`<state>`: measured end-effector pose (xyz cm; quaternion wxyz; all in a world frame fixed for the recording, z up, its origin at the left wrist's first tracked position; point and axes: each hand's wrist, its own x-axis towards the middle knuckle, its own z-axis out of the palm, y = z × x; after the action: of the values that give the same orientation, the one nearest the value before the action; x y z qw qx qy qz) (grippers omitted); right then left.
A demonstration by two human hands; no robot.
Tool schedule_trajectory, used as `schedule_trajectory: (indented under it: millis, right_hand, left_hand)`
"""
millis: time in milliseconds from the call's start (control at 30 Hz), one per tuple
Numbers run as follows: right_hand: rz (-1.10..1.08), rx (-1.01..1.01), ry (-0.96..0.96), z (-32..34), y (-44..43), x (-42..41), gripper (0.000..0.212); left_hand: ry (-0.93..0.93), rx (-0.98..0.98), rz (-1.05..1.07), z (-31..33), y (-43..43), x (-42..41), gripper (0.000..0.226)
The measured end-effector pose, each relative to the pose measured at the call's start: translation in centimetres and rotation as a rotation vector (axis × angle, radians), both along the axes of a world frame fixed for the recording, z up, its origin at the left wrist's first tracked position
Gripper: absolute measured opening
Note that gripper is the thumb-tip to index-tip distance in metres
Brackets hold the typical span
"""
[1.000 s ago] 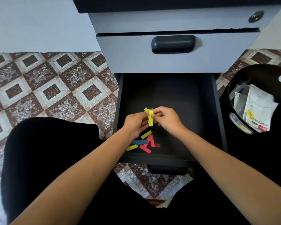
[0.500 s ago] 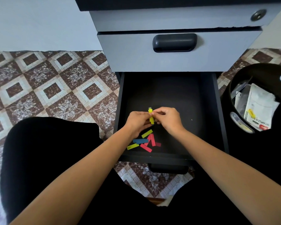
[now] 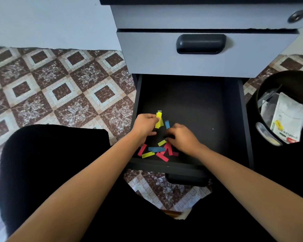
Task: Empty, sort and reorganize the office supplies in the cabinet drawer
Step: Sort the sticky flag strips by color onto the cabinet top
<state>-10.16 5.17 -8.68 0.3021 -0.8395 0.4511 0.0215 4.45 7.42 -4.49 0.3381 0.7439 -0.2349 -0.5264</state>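
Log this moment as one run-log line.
stage: sorting strips | left grip: pinches yellow strips | right grip: at loose strips, hold unclear | drawer: open | bin: right of drawer

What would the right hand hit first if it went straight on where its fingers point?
Probably the loose yellow strip just ahead of the right hand, on the floor of the drawer; depth is unclear.

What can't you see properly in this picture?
Head view:
Whether the right hand pinches anything: its curled fingers hide that.
How many yellow strips the left hand pinches: overlapping, too small.
Some loose strips: under the right hand.
The black bin: cut off by the right edge.
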Motion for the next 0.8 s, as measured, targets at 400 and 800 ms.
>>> schedule_trajectory:
  millis: [400, 800]
  right_hand:
    - [0.204, -0.148, 0.224, -0.8, 0.8, 1.4, 0.028]
    - [0.225, 0.286, -0.046, 0.4, 2.1, 3.7, 0.021]
  left_hand:
    - [0.086, -0.002, 0.035, 1.1, 0.3, 0.8, 0.012]
    - [0.128, 0.035, -0.003, 1.3, 0.0, 1.0, 0.011]
